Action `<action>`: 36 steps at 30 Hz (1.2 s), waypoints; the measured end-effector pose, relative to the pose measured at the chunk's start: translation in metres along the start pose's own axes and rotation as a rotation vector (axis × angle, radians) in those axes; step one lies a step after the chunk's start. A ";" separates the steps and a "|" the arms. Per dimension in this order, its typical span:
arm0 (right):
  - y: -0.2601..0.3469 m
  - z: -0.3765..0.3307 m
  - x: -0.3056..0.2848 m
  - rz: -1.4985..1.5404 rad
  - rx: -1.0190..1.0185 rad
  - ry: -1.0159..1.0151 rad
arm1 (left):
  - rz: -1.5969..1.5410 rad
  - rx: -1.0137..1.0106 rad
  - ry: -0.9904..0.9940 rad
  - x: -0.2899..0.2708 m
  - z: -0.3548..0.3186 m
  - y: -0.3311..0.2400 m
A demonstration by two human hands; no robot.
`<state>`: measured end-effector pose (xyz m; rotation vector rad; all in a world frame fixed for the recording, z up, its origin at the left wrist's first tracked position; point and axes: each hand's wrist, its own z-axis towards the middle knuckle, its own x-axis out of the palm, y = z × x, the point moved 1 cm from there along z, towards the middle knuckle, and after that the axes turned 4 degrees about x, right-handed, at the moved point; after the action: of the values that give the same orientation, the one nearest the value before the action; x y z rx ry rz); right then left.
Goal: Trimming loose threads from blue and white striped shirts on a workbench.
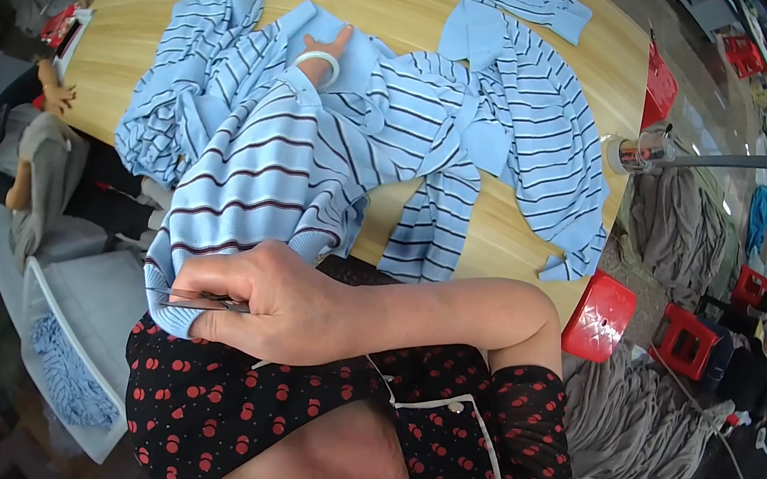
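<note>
My left hand (324, 45), with a pale bangle at the wrist, lies on the plain blue part of a light-blue striped knit garment (245, 169). Two of its digits show stretched apart; the forearm is covered by the striped knit. Close to my body, my right hand (270, 302) is closed around small dark metal thread snips (213, 302). Their thin blades point left across the ribbed edge (178, 320) of the knit. The right fingertips are hidden behind the hand and fabric.
More striped knit pieces (553, 136) lie across the wooden table (416, 21). A metal pole with a clear cup-like fitting (643, 151) stands at its right edge. Red stools (600, 317) and grey fabric heaps (638, 426) are at right. A co-worker's hand (58, 97) and a white bin (78, 293) are at left.
</note>
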<state>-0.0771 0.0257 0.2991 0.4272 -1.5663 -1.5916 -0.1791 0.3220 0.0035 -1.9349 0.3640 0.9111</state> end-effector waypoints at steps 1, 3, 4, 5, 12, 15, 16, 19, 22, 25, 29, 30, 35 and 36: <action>-0.002 0.002 -0.005 0.002 0.004 -0.013 | 0.004 0.002 0.013 0.009 0.006 0.000; -0.009 0.006 -0.015 0.016 0.027 -0.098 | 0.180 0.133 0.121 0.025 0.000 -0.016; -0.013 0.008 -0.018 0.017 0.029 -0.124 | 0.266 0.200 0.173 0.032 -0.006 -0.024; -0.014 0.012 -0.015 0.009 0.018 -0.108 | 0.348 0.243 0.191 0.024 -0.005 -0.023; -0.021 0.013 -0.008 -0.086 0.019 -0.058 | 0.503 0.632 -0.020 0.017 -0.052 -0.036; -0.021 0.003 0.000 -0.075 0.024 -0.025 | 0.341 0.776 -0.288 -0.007 -0.096 -0.029; -0.021 -0.004 -0.002 -0.083 -0.001 -0.069 | 0.274 0.842 -0.234 -0.003 -0.113 -0.031; -0.015 -0.026 -0.008 -0.114 -0.074 -0.194 | 0.214 1.041 -0.083 -0.032 -0.174 -0.014; 0.003 -0.074 -0.036 -0.211 -0.120 -0.547 | 0.353 1.116 0.260 -0.058 -0.253 0.007; -0.011 -0.128 -0.083 -0.175 -0.158 -0.885 | 0.230 1.378 0.522 -0.096 -0.318 0.042; -0.086 -0.235 -0.158 -0.325 0.017 -1.333 | 0.154 1.398 0.870 -0.117 -0.334 0.043; -0.103 -0.259 -0.160 -0.325 0.026 -1.335 | 0.124 1.349 0.993 -0.115 -0.333 0.041; -0.151 -0.318 -0.118 -0.702 0.234 -1.305 | 0.452 1.211 1.129 -0.127 -0.363 -0.042; -0.153 -0.320 -0.115 -0.688 0.216 -1.307 | 0.590 1.131 1.089 -0.138 -0.393 -0.064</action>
<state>0.1790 -0.1173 0.0688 -0.0593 -2.7692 -2.4618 -0.0603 0.0069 0.2563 -1.0310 1.7059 -0.2017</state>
